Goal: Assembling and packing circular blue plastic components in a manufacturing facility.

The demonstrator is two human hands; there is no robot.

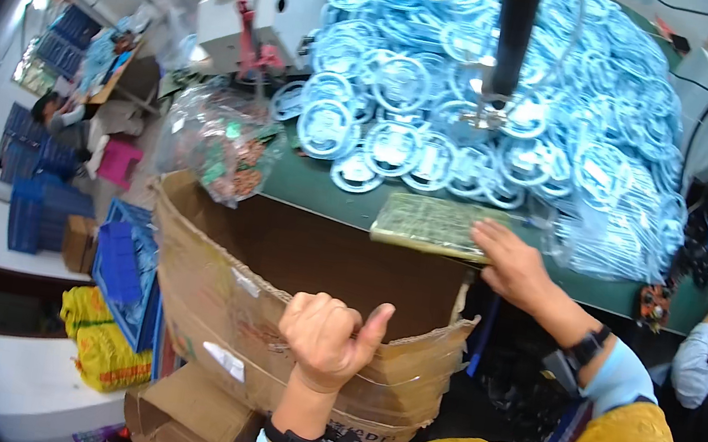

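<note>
Just now the right hand (511,266) lies flat, fingers pressing the green circuit board stack (435,225) at the green table's (314,184) edge, at one o'clock from the left hand (327,337). That fist is curled, thumb up, empty, over the cardboard box (212,264).

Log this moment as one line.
left hand: fist over cardboard box rim | right hand: flat on green circuit-board stack | bench: blue ring pile

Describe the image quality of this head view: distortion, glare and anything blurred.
Head view: strong fisheye, a black rim around the frame and the green table edge bowed; glare whitens the pale blue rings near the black pole; both hands, left and right, look sharp; distant shelves are soft.
</note>
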